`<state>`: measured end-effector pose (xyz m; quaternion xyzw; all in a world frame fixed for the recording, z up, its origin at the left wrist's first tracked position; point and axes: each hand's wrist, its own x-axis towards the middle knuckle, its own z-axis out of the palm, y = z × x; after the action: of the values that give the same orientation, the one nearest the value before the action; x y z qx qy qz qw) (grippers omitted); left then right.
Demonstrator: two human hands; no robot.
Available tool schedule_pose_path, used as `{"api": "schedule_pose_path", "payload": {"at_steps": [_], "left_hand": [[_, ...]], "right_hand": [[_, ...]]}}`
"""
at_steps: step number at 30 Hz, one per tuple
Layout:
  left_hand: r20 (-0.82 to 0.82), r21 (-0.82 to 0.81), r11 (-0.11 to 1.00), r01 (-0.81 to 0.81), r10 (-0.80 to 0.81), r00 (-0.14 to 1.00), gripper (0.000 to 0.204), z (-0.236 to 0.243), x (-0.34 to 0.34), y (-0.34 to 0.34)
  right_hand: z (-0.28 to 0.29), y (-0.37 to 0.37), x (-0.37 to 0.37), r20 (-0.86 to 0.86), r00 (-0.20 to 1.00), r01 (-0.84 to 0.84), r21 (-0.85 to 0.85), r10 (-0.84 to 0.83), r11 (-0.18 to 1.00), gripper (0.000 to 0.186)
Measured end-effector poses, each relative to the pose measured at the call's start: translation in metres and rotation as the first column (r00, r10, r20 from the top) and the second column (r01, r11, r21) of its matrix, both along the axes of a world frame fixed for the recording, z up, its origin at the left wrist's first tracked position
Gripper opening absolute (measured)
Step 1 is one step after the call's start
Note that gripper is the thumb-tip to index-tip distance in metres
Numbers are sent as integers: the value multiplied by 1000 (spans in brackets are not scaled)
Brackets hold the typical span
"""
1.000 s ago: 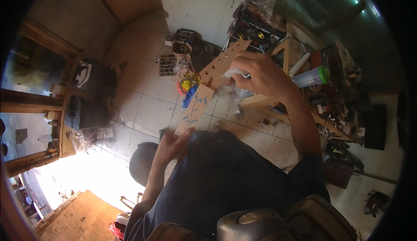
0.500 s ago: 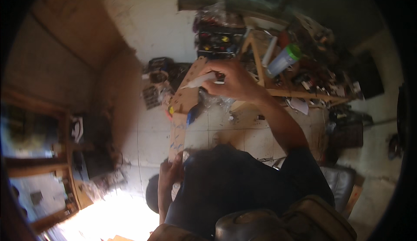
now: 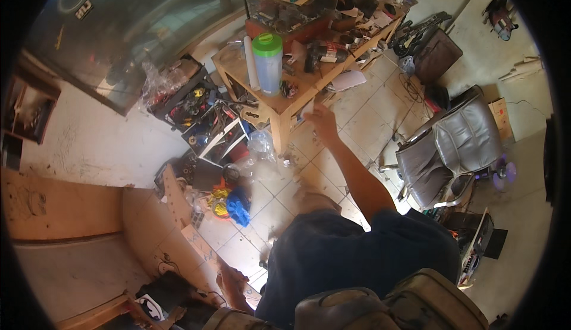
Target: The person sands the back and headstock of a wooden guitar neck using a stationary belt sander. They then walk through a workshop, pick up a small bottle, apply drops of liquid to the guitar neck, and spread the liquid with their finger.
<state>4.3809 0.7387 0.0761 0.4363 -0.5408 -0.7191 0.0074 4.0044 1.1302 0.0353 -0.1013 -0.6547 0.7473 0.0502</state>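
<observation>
My left hand point(image 3: 232, 281) is closed on the lower end of a long, narrow brown board point(image 3: 197, 241), low and left of my body. Blue marks show along the board, and its far part point(image 3: 176, 194) has small holes. Out to the right, beside the corner of a wooden table, my right hand point(image 3: 324, 125) grips a white squeeze tube point(image 3: 308, 111). Fingers cover most of the tube, and it stands well apart from the board.
A wooden table point(image 3: 281, 111) carries a green-lidded bottle point(image 3: 267, 68) and clutter. Open tool boxes point(image 3: 217, 129) and a blue bag point(image 3: 238, 205) are on the tiled floor left of it. A grey office chair point(image 3: 455, 148) stands at right; a dark bag point(image 3: 169, 294) is lower left.
My view has turned to the right. My right hand has drawn the white tube away from the board, where its tip was, toward the table corner. My left hand still grips the board.
</observation>
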Motion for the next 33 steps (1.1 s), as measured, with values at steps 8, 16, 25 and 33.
{"api": "schedule_pose_path", "payload": {"at_steps": [8, 16, 25, 33], "left_hand": [[169, 92, 995, -37, 21, 985, 54, -6, -62, 64], [151, 126, 982, -138, 119, 981, 55, 35, -142, 174], [158, 81, 986, -143, 129, 979, 55, 13, -166, 252], [159, 116, 981, -154, 134, 978, 55, -12, -159, 352]], "right_hand": [[-112, 55, -154, -185, 978, 197, 683, -94, 703, 28], [-126, 66, -190, -23, 999, 2, 771, 25, 637, 32], [-79, 170, -129, -130, 977, -34, 694, 172, 719, 31], [-73, 420, -82, 57, 998, -33, 821, -24, 570, 28]]}}
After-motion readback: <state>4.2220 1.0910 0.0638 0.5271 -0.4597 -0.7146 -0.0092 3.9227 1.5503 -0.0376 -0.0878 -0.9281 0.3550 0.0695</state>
